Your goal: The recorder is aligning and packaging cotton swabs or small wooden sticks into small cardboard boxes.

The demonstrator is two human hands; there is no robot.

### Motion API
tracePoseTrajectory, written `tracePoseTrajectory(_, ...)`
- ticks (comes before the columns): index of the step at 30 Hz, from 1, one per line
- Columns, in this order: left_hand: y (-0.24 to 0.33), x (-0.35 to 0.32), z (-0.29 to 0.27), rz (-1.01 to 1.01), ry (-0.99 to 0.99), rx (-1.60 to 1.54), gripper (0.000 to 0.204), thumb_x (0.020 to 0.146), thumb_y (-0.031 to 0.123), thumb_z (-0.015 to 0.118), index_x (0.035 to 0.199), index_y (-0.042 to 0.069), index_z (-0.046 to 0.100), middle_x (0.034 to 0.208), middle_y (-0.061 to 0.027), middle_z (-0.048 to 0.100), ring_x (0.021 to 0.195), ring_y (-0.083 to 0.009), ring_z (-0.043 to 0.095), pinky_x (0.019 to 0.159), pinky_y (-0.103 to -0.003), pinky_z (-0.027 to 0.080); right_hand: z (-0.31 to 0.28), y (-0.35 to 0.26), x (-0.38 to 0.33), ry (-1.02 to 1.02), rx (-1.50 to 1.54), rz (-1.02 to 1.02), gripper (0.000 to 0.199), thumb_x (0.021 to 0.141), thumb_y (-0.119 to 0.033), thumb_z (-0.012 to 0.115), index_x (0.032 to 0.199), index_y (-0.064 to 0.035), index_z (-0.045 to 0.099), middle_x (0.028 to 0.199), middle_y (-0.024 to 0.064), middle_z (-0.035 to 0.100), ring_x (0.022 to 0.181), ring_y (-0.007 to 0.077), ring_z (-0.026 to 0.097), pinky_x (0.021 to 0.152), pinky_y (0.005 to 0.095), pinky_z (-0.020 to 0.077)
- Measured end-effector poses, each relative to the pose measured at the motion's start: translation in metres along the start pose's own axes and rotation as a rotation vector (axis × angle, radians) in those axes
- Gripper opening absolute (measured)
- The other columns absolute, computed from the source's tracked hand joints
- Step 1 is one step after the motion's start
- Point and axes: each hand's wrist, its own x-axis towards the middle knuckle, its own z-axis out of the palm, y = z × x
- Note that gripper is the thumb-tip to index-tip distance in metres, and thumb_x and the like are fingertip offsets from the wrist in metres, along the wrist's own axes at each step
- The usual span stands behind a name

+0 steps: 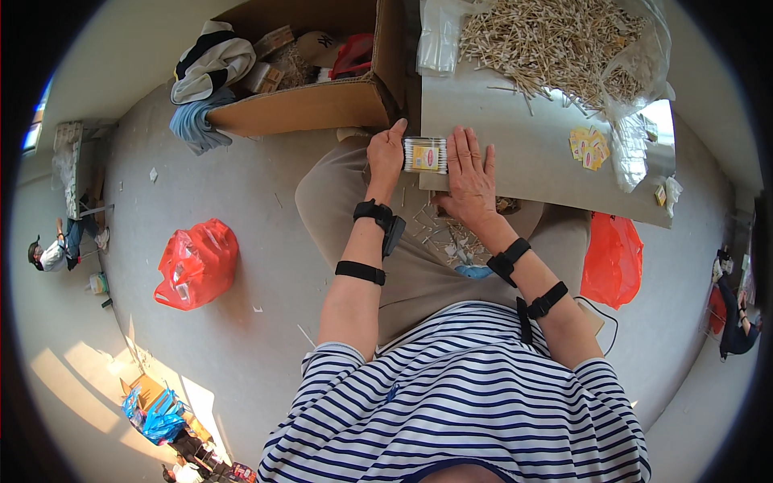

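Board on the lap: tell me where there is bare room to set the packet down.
Free: the middle of the board, between the right hand and the yellow labels. Crowded: the far edge under the stick pile, and the near left corner, where both hands, left hand included, press the packet.

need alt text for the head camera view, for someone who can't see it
Seen from above, a seated person in a striped shirt holds a small clear pack of cotton swabs between the left hand and right hand at the edge of a grey board. A loose heap of swabs lies on the board, with a cardboard box and red bags on the floor.
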Motion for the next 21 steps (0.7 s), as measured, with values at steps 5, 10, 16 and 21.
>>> tracePoseTrajectory(5, 0.009, -0.006, 0.001, 0.081, -0.016, 0.047, 0.056, 0.100, 0.047, 0.064, 0.084, -0.006, 0.071, 0.070, -0.0179, 0.066, 0.066, -0.0272, 0.063, 0.072, -0.040, 0.050, 0.001, -0.001, 0.002, 0.007, -0.005, 0.004, 0.134, 0.058, -0.034, 0.095, 0.164, -0.0014, 0.019, 0.173, 0.0134, 0.013, 0.161, 0.0334, 0.012, 0.126, 0.0637, 0.0105)
tracePoseTrajectory(10, 0.012, -0.009, -0.001, 0.191, 0.040, 0.158, 0.051, 0.099, 0.045, 0.064, 0.089, -0.004, 0.072, 0.080, -0.0269, 0.068, 0.075, -0.0429, 0.065, 0.074, -0.045, 0.051, 0.002, -0.003, 0.002, 0.038, 0.019, -0.001, 0.131, 0.058, -0.031, 0.094, 0.163, 0.0002, 0.021, 0.173, 0.0139, 0.014, 0.160, 0.0340, 0.014, 0.125, 0.0643, 0.0120)
tracePoseTrajectory(16, 0.013, -0.008, 0.000, 0.165, 0.051, 0.219, 0.050, 0.098, 0.049, 0.062, 0.092, 0.001, 0.076, 0.090, -0.0274, 0.071, 0.089, -0.0478, 0.069, 0.081, -0.051, 0.053, 0.004, -0.002, 0.002, 0.069, 0.015, -0.012, 0.133, 0.057, -0.032, 0.095, 0.162, 0.0014, 0.020, 0.173, 0.0157, 0.014, 0.161, 0.0349, 0.013, 0.126, 0.0620, 0.0115)
tracePoseTrajectory(21, 0.010, -0.007, -0.004, 0.174, 0.075, 0.237, 0.050, 0.098, 0.048, 0.061, 0.092, 0.001, 0.076, 0.090, -0.0278, 0.070, 0.089, -0.0484, 0.068, 0.081, -0.052, 0.053, -0.011, -0.013, -0.002, 0.051, 0.093, 0.012, 0.130, 0.060, -0.034, 0.094, 0.162, 0.0020, 0.022, 0.172, 0.0186, 0.015, 0.161, 0.0357, 0.012, 0.127, 0.0606, 0.0121)
